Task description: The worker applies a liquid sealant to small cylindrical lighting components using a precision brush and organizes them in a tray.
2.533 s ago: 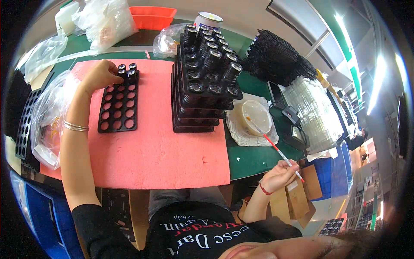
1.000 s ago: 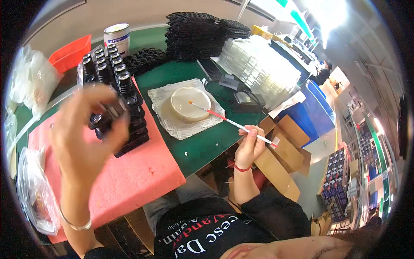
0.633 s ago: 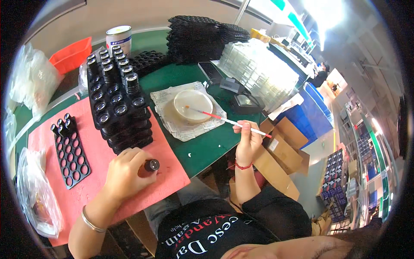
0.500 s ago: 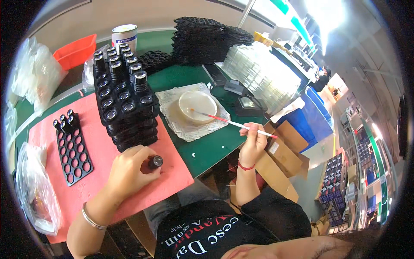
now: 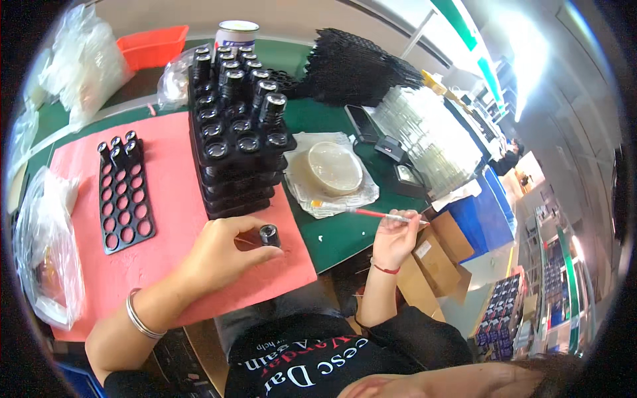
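Observation:
My left hand (image 5: 222, 252) grips a small black cylinder with a glass end (image 5: 268, 235), holding it just above the red mat (image 5: 166, 192) near its front right corner. My right hand (image 5: 396, 235) holds a thin red-handled brush (image 5: 381, 214) whose tip points left toward a shallow round dish (image 5: 334, 167) on a clear plastic sheet. Behind my left hand rises a stack of black trays (image 5: 235, 149) loaded with several more black cylinders. A flat black tray with round holes (image 5: 125, 192) lies on the mat's left part, a few cylinders in its far row.
Clear plastic bags (image 5: 46, 245) lie at the left. A red bin (image 5: 152, 45) and a white can (image 5: 237, 32) stand at the back, next to a heap of black trays (image 5: 358, 66). Clear trays (image 5: 431, 139) and cardboard boxes (image 5: 441, 259) are on the right.
My left hand went from the flat tray at the far left to the mat's front with a black cylinder. The brush in my right hand has stayed near the dish.

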A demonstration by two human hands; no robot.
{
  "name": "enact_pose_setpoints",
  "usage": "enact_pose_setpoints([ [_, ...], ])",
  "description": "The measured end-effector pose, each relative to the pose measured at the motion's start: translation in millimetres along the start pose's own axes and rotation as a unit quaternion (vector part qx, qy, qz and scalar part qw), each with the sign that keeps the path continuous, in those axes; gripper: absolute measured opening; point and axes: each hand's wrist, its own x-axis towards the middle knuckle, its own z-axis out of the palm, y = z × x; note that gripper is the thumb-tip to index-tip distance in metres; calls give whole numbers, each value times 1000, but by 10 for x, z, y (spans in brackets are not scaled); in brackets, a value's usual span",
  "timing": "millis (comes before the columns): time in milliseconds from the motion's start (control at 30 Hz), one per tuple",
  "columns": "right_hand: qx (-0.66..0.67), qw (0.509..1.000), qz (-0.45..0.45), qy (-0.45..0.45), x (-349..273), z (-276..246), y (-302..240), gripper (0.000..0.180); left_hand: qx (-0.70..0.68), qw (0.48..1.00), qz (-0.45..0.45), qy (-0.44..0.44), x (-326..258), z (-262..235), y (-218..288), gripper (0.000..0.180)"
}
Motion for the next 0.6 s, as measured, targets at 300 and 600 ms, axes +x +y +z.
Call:
enact_pose_setpoints([
  [300, -100, 986, -31, -132, -134, 1, 48, 26, 8, 997, -67, 27, 36, 16, -46, 34],
  [600, -131, 982, -38, -131, -170, 3, 51, 27, 24, 996, -81, 26, 43, 31, -23, 31],
])
